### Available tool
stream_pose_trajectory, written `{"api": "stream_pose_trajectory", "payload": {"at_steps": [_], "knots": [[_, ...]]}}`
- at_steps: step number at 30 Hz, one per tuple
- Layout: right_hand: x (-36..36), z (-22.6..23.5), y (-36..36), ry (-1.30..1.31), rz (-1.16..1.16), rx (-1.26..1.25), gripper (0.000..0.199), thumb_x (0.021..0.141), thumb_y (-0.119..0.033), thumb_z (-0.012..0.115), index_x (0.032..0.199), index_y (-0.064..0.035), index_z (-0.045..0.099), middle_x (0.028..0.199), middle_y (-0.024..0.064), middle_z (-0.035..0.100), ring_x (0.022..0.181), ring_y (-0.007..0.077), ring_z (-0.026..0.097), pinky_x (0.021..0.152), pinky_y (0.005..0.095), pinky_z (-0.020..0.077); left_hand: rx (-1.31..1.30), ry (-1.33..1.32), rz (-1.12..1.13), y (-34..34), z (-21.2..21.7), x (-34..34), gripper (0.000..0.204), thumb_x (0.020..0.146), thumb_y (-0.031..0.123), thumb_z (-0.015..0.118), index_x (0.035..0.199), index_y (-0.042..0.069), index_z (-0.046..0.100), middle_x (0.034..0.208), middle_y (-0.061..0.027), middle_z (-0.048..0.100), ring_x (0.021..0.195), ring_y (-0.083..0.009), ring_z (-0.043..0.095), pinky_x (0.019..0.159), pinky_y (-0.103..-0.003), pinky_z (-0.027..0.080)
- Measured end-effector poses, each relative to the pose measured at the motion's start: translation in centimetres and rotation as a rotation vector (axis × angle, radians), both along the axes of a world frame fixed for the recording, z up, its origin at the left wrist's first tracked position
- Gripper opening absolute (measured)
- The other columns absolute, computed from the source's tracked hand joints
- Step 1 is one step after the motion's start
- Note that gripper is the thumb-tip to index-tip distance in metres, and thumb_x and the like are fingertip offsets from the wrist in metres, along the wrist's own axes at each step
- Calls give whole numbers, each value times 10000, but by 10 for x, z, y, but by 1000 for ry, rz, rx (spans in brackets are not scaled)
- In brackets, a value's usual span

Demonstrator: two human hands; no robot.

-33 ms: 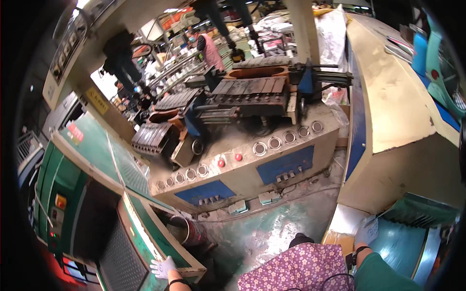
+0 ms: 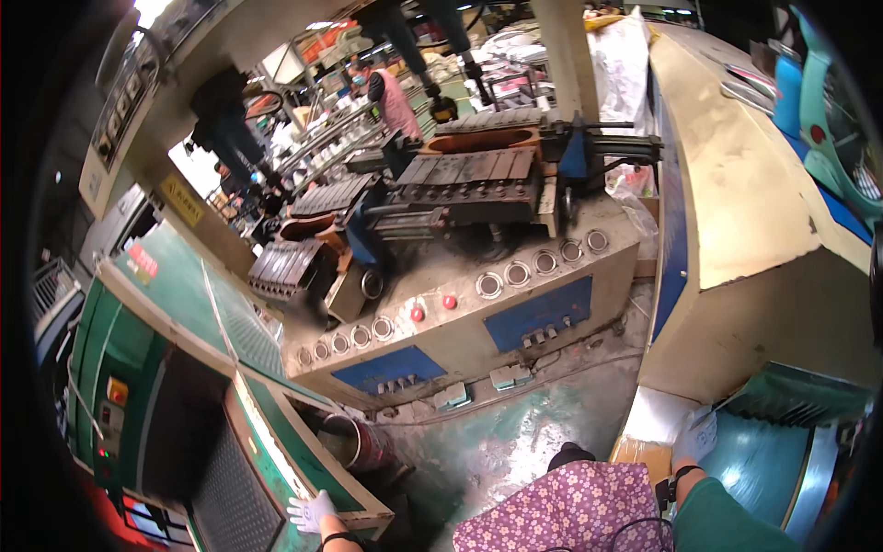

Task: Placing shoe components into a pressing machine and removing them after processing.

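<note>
My left hand (image 2: 313,511), in a pale glove, lies with its fingers spread on the cream edge of the green machine (image 2: 342,489) at the lower left. Beside it, a dark perforated belt (image 2: 237,492) runs into that machine's opening. At the lower right my right hand (image 2: 696,437), also gloved, rests with fingers extended at the side of a blue conveyor belt (image 2: 750,465), next to a shiny metal plate (image 2: 664,412). Nothing shows in either hand. A purple flowered apron (image 2: 561,511) covers my lap between the two arms.
Ahead stands a press machine (image 2: 451,313) with clamp blocks, round dials and red buttons. A red bucket (image 2: 370,446) sits on the floor by the green machine. The beige housing (image 2: 745,184) at right holds a blue bottle (image 2: 788,92). A person in pink (image 2: 397,101) stands far back.
The surroundings have shifted very slightly in the view. Both hands stay in the same places.
</note>
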State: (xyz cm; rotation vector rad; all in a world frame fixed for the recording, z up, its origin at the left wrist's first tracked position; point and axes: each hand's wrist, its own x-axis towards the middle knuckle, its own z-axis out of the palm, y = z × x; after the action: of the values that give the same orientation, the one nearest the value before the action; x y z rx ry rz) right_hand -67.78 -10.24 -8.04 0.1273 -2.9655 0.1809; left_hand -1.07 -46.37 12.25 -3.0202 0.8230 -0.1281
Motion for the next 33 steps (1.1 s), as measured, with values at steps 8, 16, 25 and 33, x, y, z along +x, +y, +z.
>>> {"api": "stream_pose_trajectory", "payload": {"at_steps": [8,16,25,33], "knots": [[14,-6,6,205,1,24,539,1032,-400,469,1421,-28,487,1336,193,593,1247,326,563,1004,437,471,8,51,-160,43,61,-42,787,907,456,649,1541,86,363,1538,-197,419,1395,-369,425,1153,-493,354],[-3,-68,5,-512,312,-186,261,946,-282,550,1027,-55,649,1033,187,642,990,310,622,825,393,486,-308,989,-509,80,66,-23,794,935,424,658,1549,37,338,1537,-282,394,1373,-409,438,1140,-493,374],[-7,4,11,121,-101,-311,609,951,-421,518,1416,-34,464,1423,173,497,1333,346,449,1067,524,356,51,419,-818,121,71,-84,866,944,415,682,1572,-4,259,1603,-241,305,1391,-384,402,1145,-464,362],[-101,20,108,-346,377,-262,364,931,-353,541,1210,-147,651,1220,153,664,1163,351,604,938,485,455,-32,596,-744,134,78,-48,794,963,382,656,1558,-1,294,1547,-214,397,1278,-380,488,1085,-482,412]]}}
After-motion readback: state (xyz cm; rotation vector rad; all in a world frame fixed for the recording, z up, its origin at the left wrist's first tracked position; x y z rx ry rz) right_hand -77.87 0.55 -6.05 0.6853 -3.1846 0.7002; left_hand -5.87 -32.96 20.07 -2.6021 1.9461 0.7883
